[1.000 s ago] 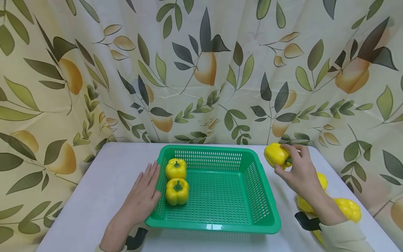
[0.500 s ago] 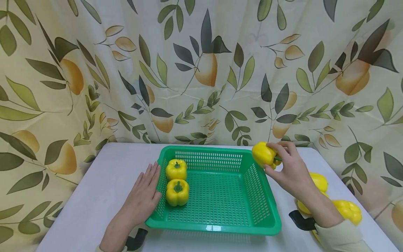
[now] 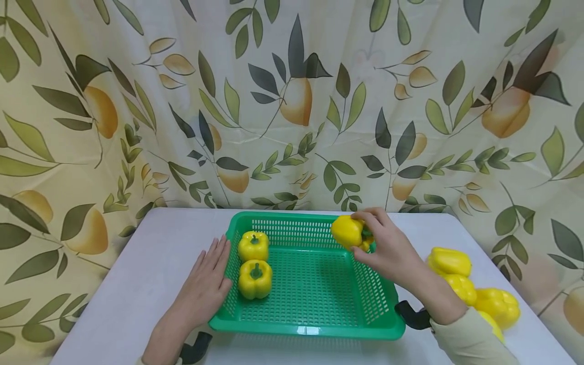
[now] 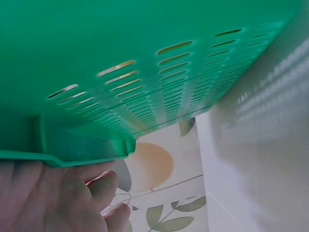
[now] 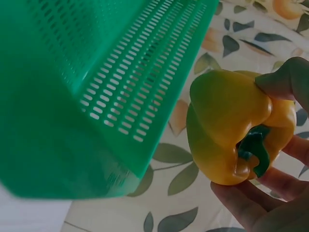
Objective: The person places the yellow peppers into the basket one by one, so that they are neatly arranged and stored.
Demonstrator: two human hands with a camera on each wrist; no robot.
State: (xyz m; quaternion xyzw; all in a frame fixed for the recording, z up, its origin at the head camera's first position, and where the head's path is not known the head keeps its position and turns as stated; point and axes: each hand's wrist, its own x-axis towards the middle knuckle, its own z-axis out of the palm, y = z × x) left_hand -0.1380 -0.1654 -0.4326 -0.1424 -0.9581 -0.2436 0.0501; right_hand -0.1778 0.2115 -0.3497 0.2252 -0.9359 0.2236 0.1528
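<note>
A yellow bell pepper (image 3: 347,231) is held by my right hand (image 3: 388,248) over the right part of the green basket (image 3: 315,332). In the right wrist view, thumb and fingers grip the bell pepper (image 5: 227,125) around its sides, its green stem facing the palm. My left hand (image 3: 203,289) lies with straight fingers against the basket's left rim. From the left wrist view, its fingers (image 4: 104,191) sit under the rim's edge outside the slotted wall (image 4: 159,82). Two yellow bell peppers, a rear one (image 3: 253,246) and a front one (image 3: 255,279), stand upright along the basket's left side.
Several more yellow bell peppers (image 3: 497,306) lie in a group on the white table (image 3: 137,274) to the right, partly behind my right forearm. A curtain (image 3: 292,152) printed with leaves and fruit hangs behind the table.
My right hand has carried the bell pepper leftward, from beside the basket across its right rim to above its inside. My left hand has stayed at the left rim.
</note>
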